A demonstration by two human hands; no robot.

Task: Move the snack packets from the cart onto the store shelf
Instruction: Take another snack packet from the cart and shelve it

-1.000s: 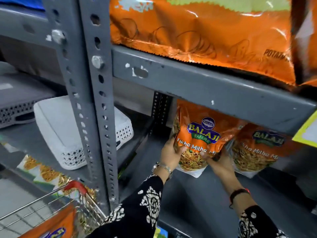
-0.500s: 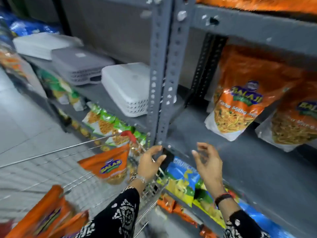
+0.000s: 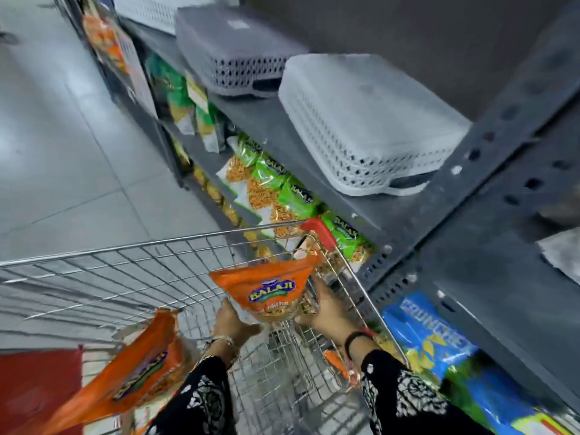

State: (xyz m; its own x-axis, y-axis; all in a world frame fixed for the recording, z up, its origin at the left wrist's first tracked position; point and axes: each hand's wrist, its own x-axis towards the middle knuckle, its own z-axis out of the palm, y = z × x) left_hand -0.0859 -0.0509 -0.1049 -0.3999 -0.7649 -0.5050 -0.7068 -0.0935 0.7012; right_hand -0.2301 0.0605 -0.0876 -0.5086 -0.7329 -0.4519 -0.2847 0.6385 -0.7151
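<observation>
An orange Balaji snack packet (image 3: pixel 266 287) stands upright inside the wire cart (image 3: pixel 131 271), near its far right corner. My left hand (image 3: pixel 233 323) grips its lower left side and my right hand (image 3: pixel 329 312) holds its lower right side. Another orange snack packet (image 3: pixel 125 375) lies tilted in the cart at the lower left. The grey metal store shelf (image 3: pixel 489 296) runs along the right side; a corner of a packet (image 3: pixel 561 255) shows on it at the far right edge.
Two upturned plastic baskets, one white (image 3: pixel 361 120) and one grey (image 3: pixel 232 48), sit on the shelf to the left of the upright post (image 3: pixel 499 158). Green snack packets (image 3: pixel 282 189) and blue chip bags (image 3: pixel 439 346) fill the lower shelves. Tiled floor (image 3: pixel 62 136) lies left.
Both hands left the packet on the shelf, swung down to the cart and took hold of another orange packet. The view turned left and down.
</observation>
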